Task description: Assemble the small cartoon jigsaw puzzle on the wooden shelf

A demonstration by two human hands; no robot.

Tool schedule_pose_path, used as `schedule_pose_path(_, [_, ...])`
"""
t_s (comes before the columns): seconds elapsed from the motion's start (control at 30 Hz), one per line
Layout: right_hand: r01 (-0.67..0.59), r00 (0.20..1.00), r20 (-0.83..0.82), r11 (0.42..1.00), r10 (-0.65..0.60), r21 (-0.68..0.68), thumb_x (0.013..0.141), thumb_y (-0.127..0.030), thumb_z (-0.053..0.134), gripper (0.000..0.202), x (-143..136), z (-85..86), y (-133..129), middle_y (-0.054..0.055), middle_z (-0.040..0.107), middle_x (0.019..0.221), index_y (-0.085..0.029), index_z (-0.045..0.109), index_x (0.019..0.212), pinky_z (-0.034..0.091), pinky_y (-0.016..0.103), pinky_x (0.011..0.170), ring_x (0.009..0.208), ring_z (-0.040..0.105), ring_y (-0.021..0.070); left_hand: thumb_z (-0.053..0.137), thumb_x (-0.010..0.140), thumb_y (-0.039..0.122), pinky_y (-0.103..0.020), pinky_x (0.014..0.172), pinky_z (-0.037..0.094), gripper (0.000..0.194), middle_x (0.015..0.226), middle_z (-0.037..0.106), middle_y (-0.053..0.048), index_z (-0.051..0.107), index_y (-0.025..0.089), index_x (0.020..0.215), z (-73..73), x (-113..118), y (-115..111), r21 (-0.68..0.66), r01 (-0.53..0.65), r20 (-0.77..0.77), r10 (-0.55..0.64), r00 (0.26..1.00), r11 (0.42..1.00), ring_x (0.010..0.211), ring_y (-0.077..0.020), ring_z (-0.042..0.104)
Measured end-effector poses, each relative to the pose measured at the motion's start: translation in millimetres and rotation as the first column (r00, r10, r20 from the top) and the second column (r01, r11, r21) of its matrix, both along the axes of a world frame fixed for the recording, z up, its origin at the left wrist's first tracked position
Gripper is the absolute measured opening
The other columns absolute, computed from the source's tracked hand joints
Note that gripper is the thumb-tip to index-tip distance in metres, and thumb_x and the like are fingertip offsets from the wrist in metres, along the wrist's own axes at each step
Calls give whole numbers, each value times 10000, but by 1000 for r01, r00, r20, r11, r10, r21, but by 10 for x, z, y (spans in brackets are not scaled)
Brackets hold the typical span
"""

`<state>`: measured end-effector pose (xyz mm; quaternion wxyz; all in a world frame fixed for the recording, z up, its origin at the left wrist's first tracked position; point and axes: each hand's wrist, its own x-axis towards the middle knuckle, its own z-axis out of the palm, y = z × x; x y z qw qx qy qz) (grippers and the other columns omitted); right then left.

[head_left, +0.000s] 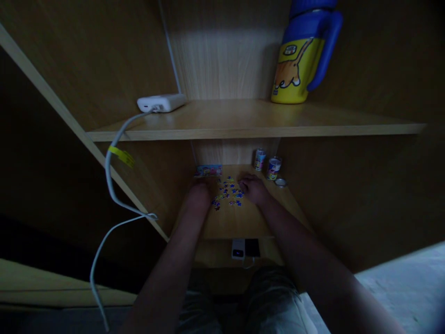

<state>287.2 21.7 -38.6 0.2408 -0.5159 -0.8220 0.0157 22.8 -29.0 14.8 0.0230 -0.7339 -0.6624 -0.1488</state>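
Small jigsaw puzzle pieces (232, 186), mostly blue with some yellow, lie scattered on the lower shelf board between my hands. My right hand (254, 188) is at the right edge of the pieces, its fingers curled together near the board; whatever they pinch is too small to name. To the left of the pieces rests my left hand (200, 191), dim and blurred, with its fingers hidden from view. Just beyond it, a colourful picture card (209, 170) lies against the back of the compartment.
Two printed cans (259, 160) stand at the back right, with a round metal lid (281, 183) beside them. Overhead, the upper shelf (222, 133) holds a blue-yellow bottle (295, 65) and a white power bank (165, 102) with a hanging cable (107, 171). Below sits a white device (238, 248).
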Motion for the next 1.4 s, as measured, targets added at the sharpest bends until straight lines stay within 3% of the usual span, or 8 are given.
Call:
schedule_pose_path(0.13, [38,999,-37,998,-36,48,1141,-320,486,412,2,-93,61,125,785,1403,-196,824,1341,489,411,1224,1356,677,278,481,1093,294,-599,1190,533,482,1407,732,-298,757,36,1392,-363,-270,-499,20,-77,-147,79,986,997,1367,-440,667])
schedule_pose_path(0.23, [95,995,-35,994,-93,50,1164,-364,412,506,-4,-147,91,161,720,1537,-148,760,1461,449,427,1291,1470,623,290,377,1122,315,-627,1280,466,570,1559,657,-302,658,14,1517,-647,-437,-778,87,-49,-93,57,994,995,1546,-424,558])
schedule_pose_path(0.33, [135,990,-38,991,-134,16,1186,-408,324,594,-6,-163,80,178,660,1618,-113,694,1544,399,415,1339,1539,577,282,322,1157,461,-620,1333,417,676,1687,557,-280,564,32,1621,-775,-509,-889,133,-11,-31,15,999,991,1648,-404,452])
schedule_pose_path(0.57, [237,971,31,953,-235,-187,1195,-492,204,704,-38,-124,-126,163,427,1813,-124,457,1740,285,492,1396,1698,376,288,295,1143,672,-580,1404,277,900,1837,297,-270,370,9,1748,-590,-465,-821,-94,1,-37,-5,999,996,1745,-416,239])
schedule_pose_path(0.7, [282,959,95,916,-265,-285,1191,-560,160,751,-61,-89,-303,125,230,1896,-168,274,1821,179,537,1419,1760,214,280,251,1153,662,-619,1419,190,868,1889,139,-205,287,85,1801,-378,-376,-632,-179,37,-45,-46,998,983,1773,-396,114])
schedule_pose_path(0.87, [349,937,136,890,-323,-293,1180,-600,164,781,-100,-64,-526,125,167,1912,-189,177,1844,139,533,1417,1773,153,281,206,1168,578,-640,1427,124,760,1905,139,-120,235,214,1835,-192,-240,-271,-262,98,-55,-116,992,960,1784,-339,84])
schedule_pose_path(1.23, [468,883,153,858,-445,-209,1131,-745,288,978,-204,-42,-675,264,193,1878,-65,166,1824,149,613,1386,1750,163,423,272,1116,742,-691,1388,138,871,1910,119,-148,263,239,1827,-278,-141,-68,-306,68,-95,-101,990,949,1771,-419,122])
schedule_pose_path(1.4, [375,924,168,897,-343,-234,1111,-796,274,1011,-374,-25,-635,235,134,1897,-112,125,1840,105,651,1389,1756,132,433,292,1073,828,-675,1393,119,971,1907,124,-180,256,220,1829,-294,13,-98,-301,33,-93,-64,994,953,1764,-464,105])
